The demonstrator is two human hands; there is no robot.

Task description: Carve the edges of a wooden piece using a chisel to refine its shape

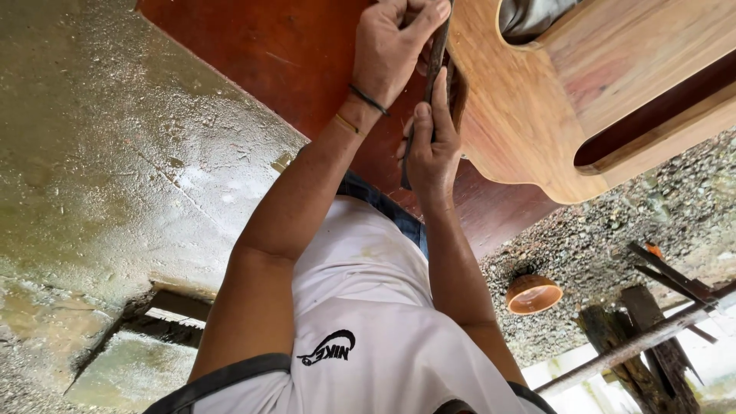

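Both hands are gripping a long dark metal file (431, 84) that is lying against the curved edge of a pale wooden panel (529, 115). Left hand (395, 46) is clenching the tool's far end, with a black band and a thin cord circling that wrist. Right hand (431, 149) is wrapping around the near end, its thumb stretching along the shaft. Beneath the panel, a reddish-brown desk (253, 61) is carrying the work. Off to the right, a round wooden bowl (533, 294) is sitting on gravel ground (613, 222), near dark timber posts (644, 345). Wet concrete floor (100, 176) is filling the left side.
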